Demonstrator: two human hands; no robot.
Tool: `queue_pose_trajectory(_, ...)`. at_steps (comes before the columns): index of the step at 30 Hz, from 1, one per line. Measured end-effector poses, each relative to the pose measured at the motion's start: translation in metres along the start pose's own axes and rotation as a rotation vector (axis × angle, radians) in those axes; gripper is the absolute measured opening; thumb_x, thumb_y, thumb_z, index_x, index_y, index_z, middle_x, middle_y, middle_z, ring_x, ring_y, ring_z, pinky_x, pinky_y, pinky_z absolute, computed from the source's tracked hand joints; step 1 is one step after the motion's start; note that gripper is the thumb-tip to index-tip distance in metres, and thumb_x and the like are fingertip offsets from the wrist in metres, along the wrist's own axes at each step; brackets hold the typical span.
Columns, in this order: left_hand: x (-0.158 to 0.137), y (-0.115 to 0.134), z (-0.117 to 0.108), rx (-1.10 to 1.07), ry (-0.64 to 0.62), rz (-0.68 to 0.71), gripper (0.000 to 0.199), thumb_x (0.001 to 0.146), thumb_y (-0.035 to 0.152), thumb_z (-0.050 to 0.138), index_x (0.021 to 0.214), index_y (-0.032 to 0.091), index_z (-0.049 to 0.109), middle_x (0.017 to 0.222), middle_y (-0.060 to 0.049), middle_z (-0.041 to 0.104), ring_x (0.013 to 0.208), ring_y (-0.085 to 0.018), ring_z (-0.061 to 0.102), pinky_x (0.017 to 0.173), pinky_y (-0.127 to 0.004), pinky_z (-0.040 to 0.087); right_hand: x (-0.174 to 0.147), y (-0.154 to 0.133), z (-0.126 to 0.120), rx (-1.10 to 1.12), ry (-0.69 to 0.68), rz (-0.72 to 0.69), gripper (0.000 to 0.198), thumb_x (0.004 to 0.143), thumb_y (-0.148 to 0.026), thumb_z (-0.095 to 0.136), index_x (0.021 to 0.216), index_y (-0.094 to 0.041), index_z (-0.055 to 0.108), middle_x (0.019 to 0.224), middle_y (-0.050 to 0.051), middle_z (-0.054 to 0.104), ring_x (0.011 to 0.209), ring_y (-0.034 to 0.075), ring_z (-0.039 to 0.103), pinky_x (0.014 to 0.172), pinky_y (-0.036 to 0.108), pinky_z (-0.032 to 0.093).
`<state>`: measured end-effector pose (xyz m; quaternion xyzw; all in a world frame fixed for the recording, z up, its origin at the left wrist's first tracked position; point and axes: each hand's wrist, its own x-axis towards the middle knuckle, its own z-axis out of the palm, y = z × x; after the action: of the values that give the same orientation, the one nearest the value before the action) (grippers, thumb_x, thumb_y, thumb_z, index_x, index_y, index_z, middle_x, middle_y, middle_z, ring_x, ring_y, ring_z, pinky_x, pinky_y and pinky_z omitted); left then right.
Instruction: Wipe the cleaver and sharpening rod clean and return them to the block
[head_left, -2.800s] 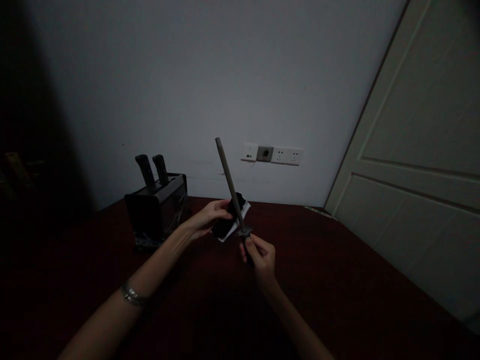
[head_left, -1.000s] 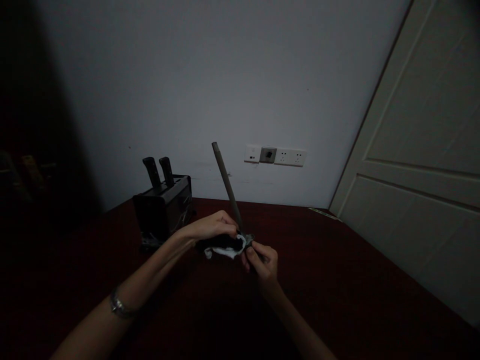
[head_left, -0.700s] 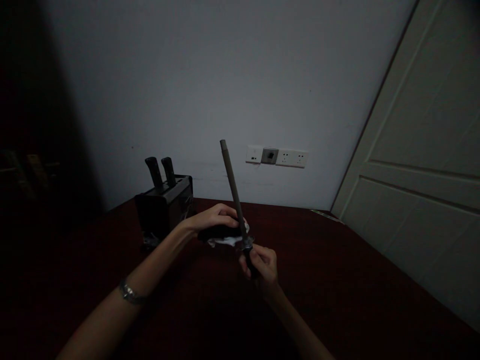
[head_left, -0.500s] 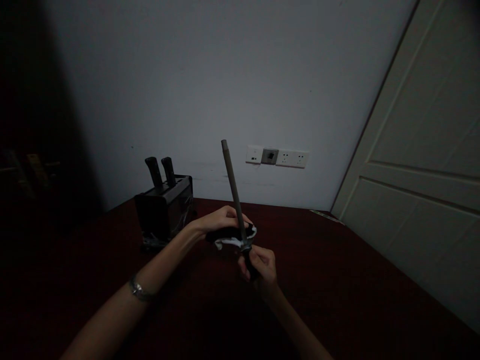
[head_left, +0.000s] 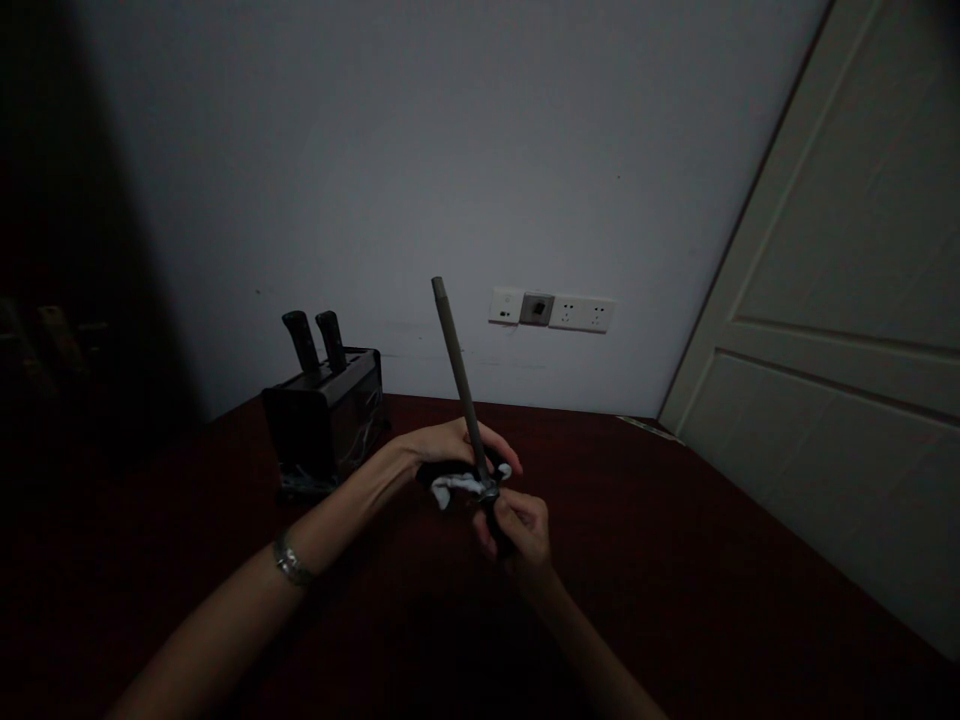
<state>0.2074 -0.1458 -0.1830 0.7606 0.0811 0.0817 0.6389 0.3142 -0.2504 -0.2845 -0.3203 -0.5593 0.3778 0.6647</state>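
Note:
My right hand (head_left: 525, 535) is closed around the black handle of a honing steel (head_left: 459, 375), whose grey rod points up and slightly left. In my left hand (head_left: 457, 442) is a black and white cloth (head_left: 459, 483), held against the base of the rod, near the guard. The fingers of that hand reach behind the rod and are partly hidden by it. A bracelet sits on my left wrist.
To the left on the dark red table (head_left: 622, 540) stands a black knife block (head_left: 322, 420) with two black handles sticking up. Wall sockets (head_left: 574, 313) are behind, a pale door panel (head_left: 840, 370) is at the right, and the light is dim.
My left hand and the cloth have shifted slightly right and down along the rod's base, its fingers reaching further out. The rod leans a little more to the left.

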Motion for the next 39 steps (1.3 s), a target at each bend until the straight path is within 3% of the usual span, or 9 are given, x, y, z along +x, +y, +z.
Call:
queue_pose_trajectory(6, -0.01, -0.003, 0.011, -0.162, 0.146, -0.023, 0.035, 0.063, 0.013, 0.061, 0.098, 0.015, 0.067, 0.071, -0.001, 0.061, 0.06, -0.007, 0.052, 0.052, -0.017, 0.036, 0.0, -0.002, 0.002, -0.039, 0.053, -0.011, 0.045, 0.081, -0.047, 0.048, 0.051, -0.013, 0.052, 0.039, -0.002, 0.041, 0.033, 0.006, 0.034, 0.035, 0.02, 0.02)
queue_pose_trajectory(12, -0.014, -0.007, 0.024, -0.29, 0.394, -0.064, 0.036, 0.066, 0.02, 0.062, 0.1, 0.011, 0.065, 0.074, -0.004, 0.062, 0.059, -0.008, 0.052, 0.051, -0.017, 0.035, 0.002, -0.009, 0.006, -0.139, 0.141, -0.05, 0.042, 0.082, -0.045, 0.047, 0.052, -0.014, 0.05, 0.044, -0.002, 0.042, 0.037, 0.006, 0.036, 0.037, 0.02, 0.022)
queue_pose_trajectory(20, -0.019, -0.01, 0.04, -0.331, 0.557, -0.085, 0.035, 0.07, 0.024, 0.058, 0.103, 0.012, 0.062, 0.067, -0.002, 0.059, 0.047, -0.005, 0.045, 0.04, -0.016, 0.029, 0.001, -0.012, 0.008, -0.233, 0.194, -0.08, 0.039, 0.082, -0.042, 0.047, 0.053, -0.016, 0.049, 0.045, -0.003, 0.042, 0.039, 0.007, 0.036, 0.039, 0.021, 0.024)
queue_pose_trajectory(29, -0.032, -0.012, 0.043, -0.448, 0.541, -0.04, 0.044, 0.063, 0.013, 0.053, 0.107, 0.012, 0.056, 0.066, -0.001, 0.06, 0.04, -0.005, 0.042, 0.037, -0.017, 0.031, 0.001, -0.014, 0.007, -0.283, 0.212, -0.099, 0.039, 0.081, -0.044, 0.048, 0.053, -0.016, 0.049, 0.046, -0.002, 0.041, 0.041, 0.008, 0.037, 0.04, 0.021, 0.027)
queue_pose_trajectory(34, -0.04, -0.007, 0.046, -0.494, 0.522, -0.035, 0.048, 0.061, 0.018, 0.058, 0.108, 0.012, 0.056, 0.064, 0.0, 0.059, 0.042, -0.006, 0.044, 0.039, -0.018, 0.032, 0.004, -0.014, 0.007, -0.265, 0.28, -0.104, 0.038, 0.08, -0.043, 0.05, 0.054, -0.016, 0.051, 0.047, -0.002, 0.043, 0.04, 0.008, 0.038, 0.039, 0.021, 0.028)
queue_pose_trajectory(39, -0.031, -0.002, 0.053, -0.445, 0.525, -0.021, 0.047, 0.056, 0.015, 0.067, 0.102, 0.011, 0.056, 0.082, -0.004, 0.063, 0.066, -0.011, 0.058, 0.061, -0.022, 0.043, 0.005, -0.015, 0.005, -0.362, 0.316, -0.208, 0.027, 0.077, -0.036, 0.053, 0.062, -0.015, 0.062, 0.044, -0.002, 0.046, 0.042, 0.011, 0.043, 0.042, 0.023, 0.035)
